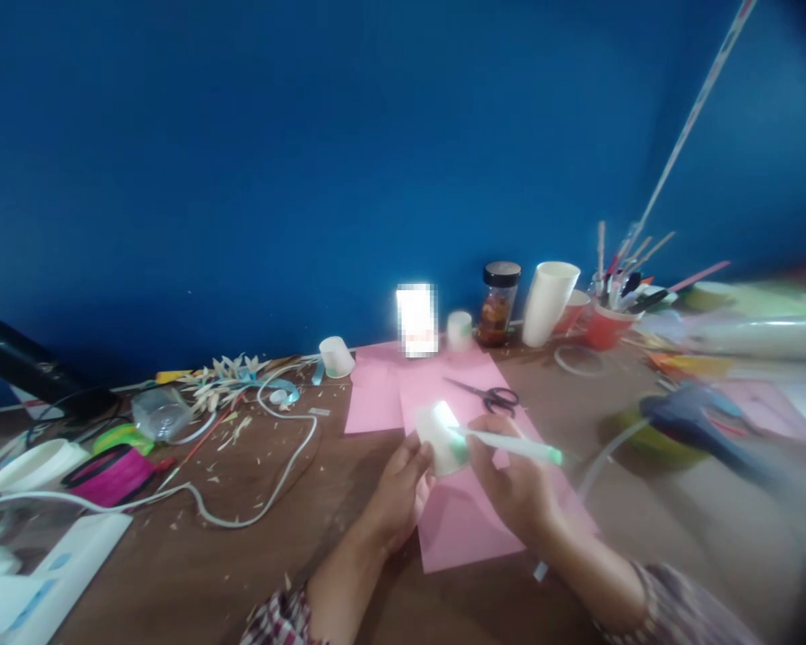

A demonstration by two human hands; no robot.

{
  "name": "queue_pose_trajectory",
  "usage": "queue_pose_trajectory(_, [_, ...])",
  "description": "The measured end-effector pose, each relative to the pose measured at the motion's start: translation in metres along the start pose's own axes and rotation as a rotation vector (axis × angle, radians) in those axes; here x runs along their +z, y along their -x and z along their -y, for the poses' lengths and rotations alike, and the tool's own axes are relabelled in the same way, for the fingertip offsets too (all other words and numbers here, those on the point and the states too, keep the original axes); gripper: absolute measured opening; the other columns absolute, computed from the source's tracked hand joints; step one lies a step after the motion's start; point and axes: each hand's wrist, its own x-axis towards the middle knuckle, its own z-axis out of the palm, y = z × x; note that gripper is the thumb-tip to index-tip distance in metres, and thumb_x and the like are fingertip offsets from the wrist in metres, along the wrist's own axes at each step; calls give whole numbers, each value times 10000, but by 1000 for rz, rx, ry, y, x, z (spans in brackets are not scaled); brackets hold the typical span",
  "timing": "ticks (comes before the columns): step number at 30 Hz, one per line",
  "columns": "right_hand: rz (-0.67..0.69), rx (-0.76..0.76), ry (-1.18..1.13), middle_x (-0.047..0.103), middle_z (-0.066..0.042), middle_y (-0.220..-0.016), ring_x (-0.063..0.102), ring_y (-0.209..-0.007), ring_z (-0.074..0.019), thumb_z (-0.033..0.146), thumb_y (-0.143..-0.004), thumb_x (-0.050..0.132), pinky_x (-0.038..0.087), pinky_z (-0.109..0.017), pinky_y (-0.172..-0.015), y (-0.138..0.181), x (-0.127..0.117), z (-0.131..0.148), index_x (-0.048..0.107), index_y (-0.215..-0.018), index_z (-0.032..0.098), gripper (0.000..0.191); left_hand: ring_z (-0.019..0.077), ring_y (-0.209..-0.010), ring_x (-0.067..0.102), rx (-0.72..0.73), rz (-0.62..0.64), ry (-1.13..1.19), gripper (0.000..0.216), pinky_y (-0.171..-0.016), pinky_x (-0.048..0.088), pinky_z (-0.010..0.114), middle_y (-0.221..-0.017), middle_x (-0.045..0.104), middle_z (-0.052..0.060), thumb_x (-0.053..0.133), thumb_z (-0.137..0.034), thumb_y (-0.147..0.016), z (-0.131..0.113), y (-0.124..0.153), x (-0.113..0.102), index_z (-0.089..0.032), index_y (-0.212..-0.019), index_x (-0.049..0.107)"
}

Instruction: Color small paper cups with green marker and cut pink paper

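My left hand [403, 479] is closed around the side of a small white paper cup [443, 452], which is tilted and has a green patch on its wall. In my right hand [510, 479] is a white marker pen [514, 443] with a green end, its other end at the cup's green patch. Whether the tip touches the cup I cannot tell, as the picture is blurred there. Beneath both hands lie sheets of pink paper [463, 528]. Black-handled scissors [497, 397] rest on the paper just beyond my right hand.
Two more small white cups [337, 356] stand at the back, with a dark-lidded jar [499, 305] and stacked white cups [549, 305]. A red cup [608, 324] holds brushes. A blue glue gun [698, 425] is at right. A white cable [269, 511] and tape rolls [111, 475] lie left.
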Motion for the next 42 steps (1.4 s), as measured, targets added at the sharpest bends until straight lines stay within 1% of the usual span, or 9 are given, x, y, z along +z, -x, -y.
queue_pose_trajectory(5, [8, -5, -41, 622, -12, -698, 587, -586, -132, 202, -867, 488, 492, -224, -546, 4, 4, -4, 559, -813, 193, 90, 262, -1136, 556, 4, 9, 28, 405, -1022, 343, 405, -1156, 642, 115, 647, -302, -815, -1, 1, 3, -193, -1195, 563])
queue_pose_trajectory(11, [51, -42, -90, 631, -22, -752, 602, -633, -140, 204, -874, 486, 505, -244, -606, 8, 7, -10, 552, -872, 190, 68, 261, -1098, 583, -6, -5, 18, 384, -1023, 347, 408, -1112, 662, 114, 655, -307, -808, -2, 2, 3, -180, -1165, 587])
queue_pose_trajectory(21, [66, -16, -80, 628, -19, -742, 599, -627, -137, 202, -873, 487, 500, -236, -610, 7, 7, -9, 554, -861, 188, 70, 244, -1098, 583, -9, -1, 6, 338, -1010, 367, 387, -1111, 665, 102, 632, -276, -829, -1, 2, 3, -179, -1151, 598])
queue_pose_trajectory(27, [38, -10, -39, 631, -14, -716, 593, -588, -135, 223, -876, 474, 490, -222, -545, 6, 6, -7, 567, -837, 192, 105, 245, -1121, 569, -2, 1, -13, 336, -1014, 361, 380, -1131, 658, 109, 627, -263, -832, -2, 1, 3, -166, -1153, 599])
queue_pose_trajectory(34, [41, 18, -45, 641, -20, -719, 601, -586, -141, 242, -877, 468, 495, -228, -538, 5, 6, -5, 572, -830, 191, 125, 276, -1088, 589, -15, 9, -5, 395, -992, 378, 415, -1110, 667, 129, 673, -304, -794, -3, 2, 2, -163, -1155, 595])
queue_pose_trajectory(38, [33, 16, -47, 629, -8, -700, 589, -572, -133, 239, -875, 473, 487, -217, -533, 5, 5, -4, 566, -827, 196, 113, 275, -1110, 576, -8, 5, -19, 395, -1009, 362, 409, -1127, 660, 130, 677, -309, -790, -2, 1, 2, -162, -1150, 603])
queue_pose_trajectory(42, [44, 11, -44, 633, -10, -723, 590, -595, -132, 235, -881, 484, 481, -212, -546, 6, 6, -6, 564, -836, 200, 98, 266, -1135, 558, 9, 20, -31, 376, -1008, 366, 393, -1152, 648, 123, 665, -297, -802, -2, 0, 1, -165, -1150, 608])
